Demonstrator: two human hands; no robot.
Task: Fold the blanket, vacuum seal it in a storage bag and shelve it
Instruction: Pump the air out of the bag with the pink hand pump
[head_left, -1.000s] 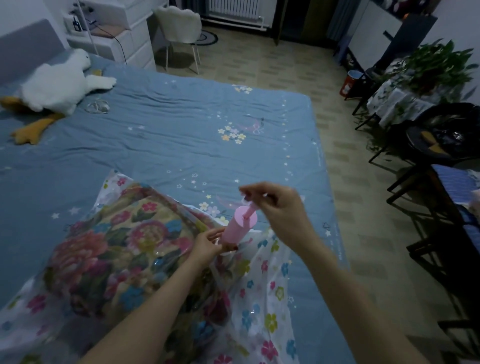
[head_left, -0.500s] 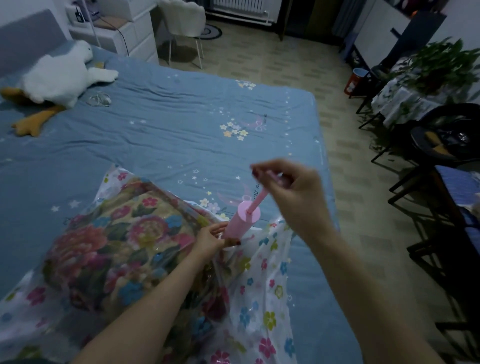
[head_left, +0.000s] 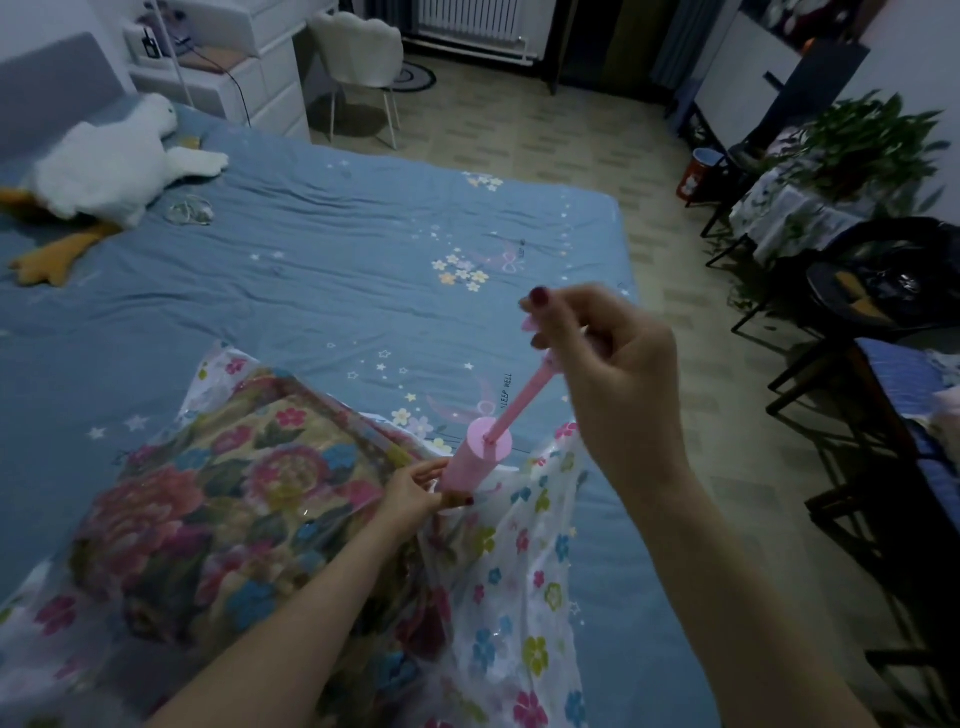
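A person stands at a bed (head_left: 322, 270) covered in a soft blue sheet with small star and flower prints. On it lies a bag (head_left: 524, 561) of thin, glossy plastic printed with bright little flowers. Inside, at its left part, sits the folded blanket (head_left: 218, 514), a thick, padded block with large pink and yellow blooms; the plastic wrinkles loosely over it, so much air seems left inside.

A pink pump (head_left: 475, 460), a smooth plastic cylinder, stands tilted on the bag just right of the blanket, probably over the valve. The left hand (head_left: 415, 496) grips the pump's base with curled fingers, likely to press it sealed against the bag. The right hand (head_left: 602, 369) is closed around the handle at the top of the thin pink rod, which is drawn far out of the cylinder.

A white plush goose (head_left: 104, 166) lies near the headboard, well apart.
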